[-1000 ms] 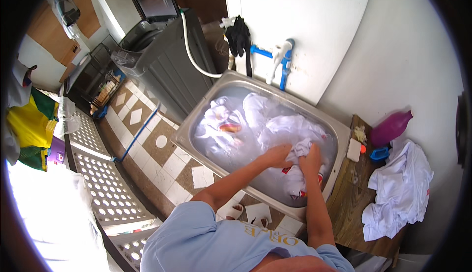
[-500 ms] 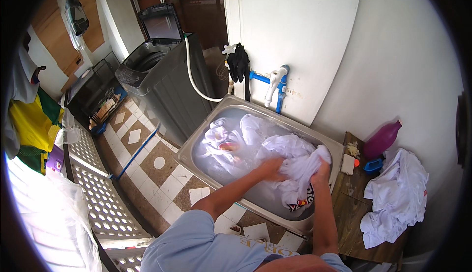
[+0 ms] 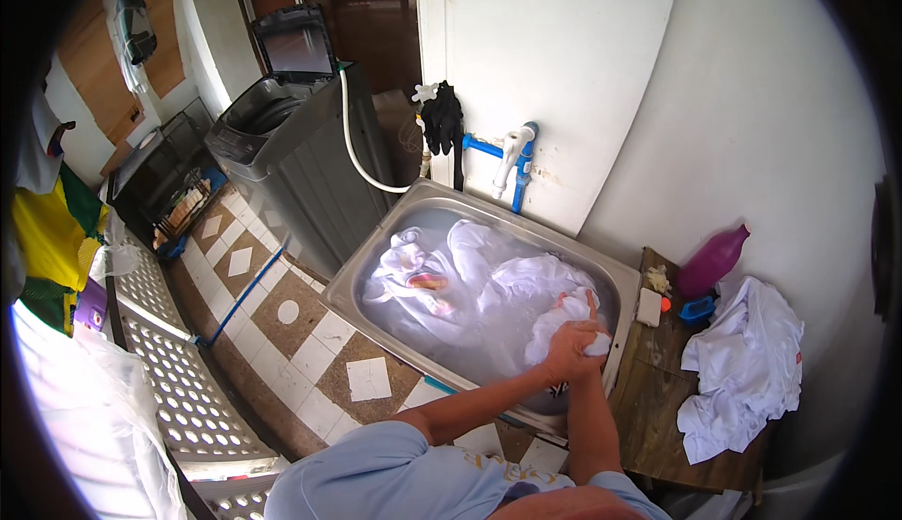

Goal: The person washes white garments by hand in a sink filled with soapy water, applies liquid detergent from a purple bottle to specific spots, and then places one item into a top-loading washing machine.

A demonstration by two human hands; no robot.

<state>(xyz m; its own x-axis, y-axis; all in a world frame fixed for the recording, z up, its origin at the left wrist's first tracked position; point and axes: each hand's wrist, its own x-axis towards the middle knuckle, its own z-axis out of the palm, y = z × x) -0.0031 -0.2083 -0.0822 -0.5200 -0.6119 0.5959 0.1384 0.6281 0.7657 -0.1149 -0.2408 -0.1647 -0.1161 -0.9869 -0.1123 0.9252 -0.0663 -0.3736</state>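
A steel sink (image 3: 376, 248) full of cloudy water lies in front of me. At its right end my left hand (image 3: 569, 351) and my right hand (image 3: 594, 340) are pressed together, closed on a bunched wet white garment (image 3: 552, 330). A white wad of it bulges out between them. Some dark print shows in the water just under my wrists. More white cloth (image 3: 531, 280) floats beyond my hands. At the left end soaks another white garment (image 3: 404, 262) with a reddish and yellow print. My right fingers are partly hidden.
A wooden table (image 3: 648, 417) on the right bears a purple bottle (image 3: 714, 262), a soap bar (image 3: 649, 307), a blue brush (image 3: 697, 310) and a white shirt (image 3: 747, 365). A white faucet (image 3: 512, 158) juts over the far rim. The washing machine (image 3: 310, 154) stands open at left.
My left hand has moved right to meet my right hand. The cloth that was spread between them is bunched in their grip. The view has shifted slightly.
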